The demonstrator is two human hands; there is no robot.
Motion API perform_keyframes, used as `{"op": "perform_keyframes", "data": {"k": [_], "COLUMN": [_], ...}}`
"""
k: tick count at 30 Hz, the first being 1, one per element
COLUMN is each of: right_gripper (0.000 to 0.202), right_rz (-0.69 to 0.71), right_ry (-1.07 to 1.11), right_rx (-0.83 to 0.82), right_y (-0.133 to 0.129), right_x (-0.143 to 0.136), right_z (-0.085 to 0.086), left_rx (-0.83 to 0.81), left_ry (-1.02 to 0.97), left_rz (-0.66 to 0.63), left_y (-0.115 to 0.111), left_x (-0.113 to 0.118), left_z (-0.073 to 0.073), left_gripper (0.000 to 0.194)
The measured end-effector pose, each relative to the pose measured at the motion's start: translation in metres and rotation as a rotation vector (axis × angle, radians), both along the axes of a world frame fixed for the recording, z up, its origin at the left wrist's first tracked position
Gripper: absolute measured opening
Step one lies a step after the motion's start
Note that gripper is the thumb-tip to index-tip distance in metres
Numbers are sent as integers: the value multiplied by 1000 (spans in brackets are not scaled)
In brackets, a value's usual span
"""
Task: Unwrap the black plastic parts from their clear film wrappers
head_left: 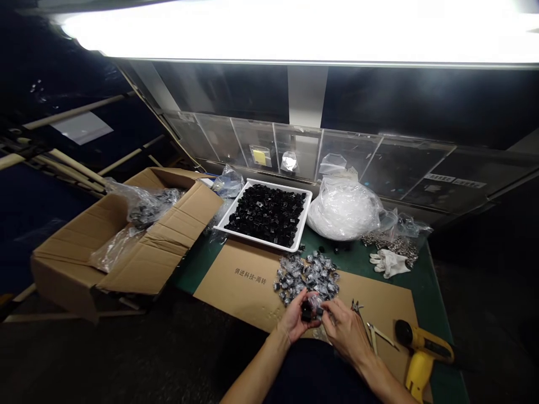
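My left hand (295, 318) is curled around a small black plastic part (306, 312) near the front edge of the cardboard sheet. Close against it, my right hand (342, 324) pinches something small and dark with clear plastic film (315, 303) beside it; the exact piece is too small to make out. Just beyond both hands lies a loose pile of small black parts in clear wrapping (309, 275). Farther back, a white tray (261, 242) holds a heap of bare black parts (269, 213).
Right of my hands lie pliers (357, 307), tweezers-like tools (381, 335) and a yellow heat gun (425, 348). A white glove (389, 264), a bag of metal pieces (396, 244) and a bulky clear bag (345, 210) stand behind. An open cardboard box (168, 258) is at left.
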State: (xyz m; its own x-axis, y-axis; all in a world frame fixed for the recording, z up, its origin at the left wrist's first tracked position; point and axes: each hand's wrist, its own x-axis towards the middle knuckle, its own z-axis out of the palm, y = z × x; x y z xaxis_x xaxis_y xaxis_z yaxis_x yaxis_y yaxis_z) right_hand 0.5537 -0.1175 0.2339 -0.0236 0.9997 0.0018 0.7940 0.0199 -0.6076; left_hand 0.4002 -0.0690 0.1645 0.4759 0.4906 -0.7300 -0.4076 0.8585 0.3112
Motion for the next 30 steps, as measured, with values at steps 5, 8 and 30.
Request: {"op": "perform_keyframes", "data": {"k": [5,8,30], "right_gripper": [21,24,11], "right_rz": [-22,-17,-259], "right_ry": [-27,11,443], "right_rx": [-57,-90,-306], "right_y": [7,10,14], "right_x": [0,1,43], "right_z": [3,5,-61], "left_rx": [5,-13,-41], "left_ry": [-18,-32,-87], "left_rz": [-27,-7,-18], "left_y": [0,1,-5], "left_x": [3,1,-19], "left_z": [-4,-4,-9], "left_gripper": [37,31,32]}}
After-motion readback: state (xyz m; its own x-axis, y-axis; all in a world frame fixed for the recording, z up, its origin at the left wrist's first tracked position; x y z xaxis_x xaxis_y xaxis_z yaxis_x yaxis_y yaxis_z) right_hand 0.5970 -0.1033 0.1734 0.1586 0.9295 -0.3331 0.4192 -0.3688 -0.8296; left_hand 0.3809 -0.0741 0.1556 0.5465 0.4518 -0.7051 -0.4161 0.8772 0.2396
